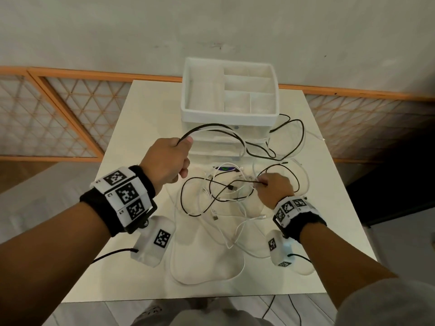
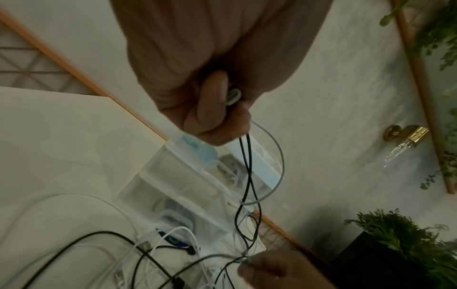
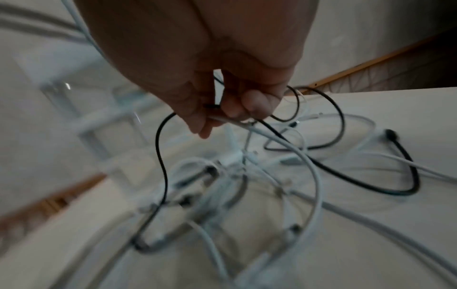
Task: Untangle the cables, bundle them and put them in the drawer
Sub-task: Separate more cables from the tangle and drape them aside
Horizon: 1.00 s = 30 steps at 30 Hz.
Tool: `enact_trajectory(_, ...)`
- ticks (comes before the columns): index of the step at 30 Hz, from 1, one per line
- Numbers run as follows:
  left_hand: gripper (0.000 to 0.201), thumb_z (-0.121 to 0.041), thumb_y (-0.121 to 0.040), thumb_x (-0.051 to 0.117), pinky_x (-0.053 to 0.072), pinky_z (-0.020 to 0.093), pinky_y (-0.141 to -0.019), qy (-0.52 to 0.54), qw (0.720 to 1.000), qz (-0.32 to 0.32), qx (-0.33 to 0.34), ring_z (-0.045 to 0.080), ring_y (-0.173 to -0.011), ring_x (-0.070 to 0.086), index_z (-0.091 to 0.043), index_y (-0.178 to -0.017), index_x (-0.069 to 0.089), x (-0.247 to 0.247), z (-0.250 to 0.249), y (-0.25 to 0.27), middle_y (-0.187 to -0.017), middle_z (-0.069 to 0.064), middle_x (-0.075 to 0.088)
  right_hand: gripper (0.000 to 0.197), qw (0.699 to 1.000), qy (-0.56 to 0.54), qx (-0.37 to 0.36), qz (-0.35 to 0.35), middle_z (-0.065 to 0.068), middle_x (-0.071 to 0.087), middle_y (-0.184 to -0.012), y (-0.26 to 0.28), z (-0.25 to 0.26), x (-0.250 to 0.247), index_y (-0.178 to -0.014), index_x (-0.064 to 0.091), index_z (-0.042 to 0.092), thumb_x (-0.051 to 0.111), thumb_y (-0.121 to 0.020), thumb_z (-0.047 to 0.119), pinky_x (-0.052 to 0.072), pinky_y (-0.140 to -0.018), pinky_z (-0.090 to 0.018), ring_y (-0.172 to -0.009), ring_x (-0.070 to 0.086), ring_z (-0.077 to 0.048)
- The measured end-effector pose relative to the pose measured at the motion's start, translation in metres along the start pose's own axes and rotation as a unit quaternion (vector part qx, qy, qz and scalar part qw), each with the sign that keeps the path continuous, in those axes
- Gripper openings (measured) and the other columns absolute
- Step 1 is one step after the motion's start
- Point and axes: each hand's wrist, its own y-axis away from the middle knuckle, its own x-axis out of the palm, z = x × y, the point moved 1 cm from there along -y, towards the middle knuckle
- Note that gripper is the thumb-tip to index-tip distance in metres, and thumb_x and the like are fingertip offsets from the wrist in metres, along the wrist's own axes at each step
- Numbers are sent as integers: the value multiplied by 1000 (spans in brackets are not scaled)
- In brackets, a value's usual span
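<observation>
Cables (image 1: 219, 203), black and white, lie knotted on the table (image 1: 329, 208) in front of a person partway through untangling them; none is bundled yet. The right hand (image 1: 275, 187) pinches a black strand and a white one low over the heap. The left hand (image 1: 164, 161), raised, is clenched around a black cable and a white one that arc away toward the drawer unit (image 1: 226, 142) behind, a divided tray (image 1: 188, 90) on top. Next, judging by the crossings, the held lengths must be drawn free of the pile.
</observation>
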Motion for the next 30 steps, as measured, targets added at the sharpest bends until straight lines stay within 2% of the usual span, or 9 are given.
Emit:
enact_trajectory(3, 40, -37, -102, 48, 31, 22, -39, -9, 1000, -11, -1, 17, -47, 53, -14, -69, 47, -10, 2, -5, -59, 4, 58, 11, 988, -101, -85, -76, 5, 68, -78, 13, 25, -44, -87, 78, 24, 71, -89, 31, 41, -66, -14, -73, 61, -9)
enact_trajectory(7, 39, -36, -103, 46, 36, 24, -42, -23, 999, -22, -18, 19, -50, 60, -13, -71, 50, -21, 1, -11, -60, 6, 63, 17, 941, -160, -156, -255, -5, 73, -81, 29, 47, -94, -95, 81, 19, 72, -89, 33, 48, -76, -23, -76, 65, -18)
enact_trajectory(11, 37, -32, -104, 46, 48, 30, -58, 51, 999, -4, 15, 20, -63, 66, -13, -73, 55, -20, -17, -11, -74, 8, 76, 24, 974, 22, -213, -73, -6, 72, -72, 45, 66, -86, -83, 81, 15, 66, -93, 31, 38, -64, -9, -73, 66, -23)
enact_trajectory(14, 34, -33, -104, 44, 47, 34, -76, 72, 993, 57, 77, 18, -83, 70, -18, -76, 56, -3, -40, -2, -91, 3, 79, 29, 964, 9, -254, -82, -6, 69, -66, 56, 94, -90, -75, 77, 8, 68, -91, 31, 39, -65, -17, -67, 62, -21)
enact_trajectory(19, 31, -36, -105, 41, 42, 30, -66, 52, 984, 132, 112, 19, -64, 67, -16, -85, 56, 30, -42, 14, -56, 0, 64, 20, 949, -161, -209, -170, -2, 75, -70, 56, 128, -135, -80, 80, 12, 72, -85, 30, 48, -56, -20, -55, 63, -10)
enact_trajectory(23, 36, -32, -106, 40, 40, 21, -56, -18, 991, 95, 92, 20, -59, 60, -15, -73, 42, 11, -15, 4, -51, -3, 47, 25, 891, -315, -112, -307, 4, 61, -52, 35, 104, -181, -64, 73, 8, 76, -76, 30, 42, -55, -22, -50, 47, -8)
enact_trajectory(26, 38, -32, -105, 41, 39, 26, -62, -70, 994, 54, 59, 20, -65, 55, -15, -71, 44, -8, 2, -6, -59, -2, 49, 30, 873, -306, -81, -371, -1, 57, -62, 20, 79, -192, -80, 75, 4, 66, -81, 33, 50, -64, -27, -58, 51, -13)
enact_trajectory(28, 35, -33, -104, 43, 38, 27, -61, -57, 997, 43, 26, 18, -64, 50, -16, -74, 47, -17, 4, -9, -63, -1, 47, 31, 909, -218, -59, -351, 0, 68, -82, 14, 64, -184, -108, 77, 14, 59, -87, 27, 54, -80, -27, -77, 63, -14)
enact_trajectory(30, 33, -34, -104, 44, 39, 29, -58, -26, 998, 53, 18, 16, -59, 47, -15, -77, 50, -19, -3, -8, -62, -2, 45, 52, 955, -76, -22, -285, -11, 61, -125, 14, 56, -164, -140, 55, 16, 60, -88, 19, 45, -97, -26, -106, 62, -25)
